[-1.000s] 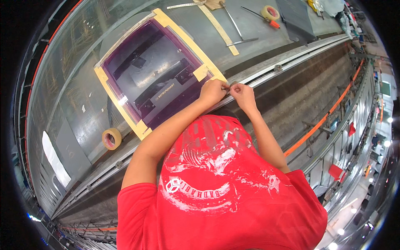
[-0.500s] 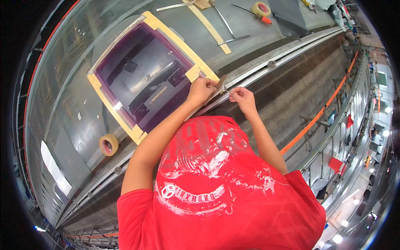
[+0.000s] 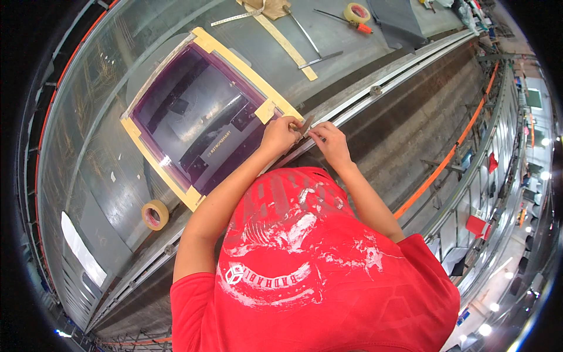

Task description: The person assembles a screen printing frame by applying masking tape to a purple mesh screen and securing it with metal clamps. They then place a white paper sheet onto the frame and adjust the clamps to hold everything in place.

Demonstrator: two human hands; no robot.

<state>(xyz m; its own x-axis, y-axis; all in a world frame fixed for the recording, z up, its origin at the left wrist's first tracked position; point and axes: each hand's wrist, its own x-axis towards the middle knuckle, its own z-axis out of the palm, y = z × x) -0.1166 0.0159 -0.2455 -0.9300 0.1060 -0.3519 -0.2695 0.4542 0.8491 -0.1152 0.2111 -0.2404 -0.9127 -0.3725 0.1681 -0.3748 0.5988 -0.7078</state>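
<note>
Hands (image 3: 305, 136) pinching tape strip (image 3: 306, 124), purple panel (image 3: 199, 117)

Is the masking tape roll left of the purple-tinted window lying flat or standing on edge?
Lying flat. The masking tape roll shows its round opening facing up, resting on the grey surface just beyond the tape-framed window, apart from both hands.

Purple panel (image 3: 193, 120), yellow tape border (image 3: 246, 64)

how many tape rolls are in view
2. One tape roll lies left of the left arm, below the taped window. The other roll sits at the top, by the screwdriver. More may be hidden.
</note>
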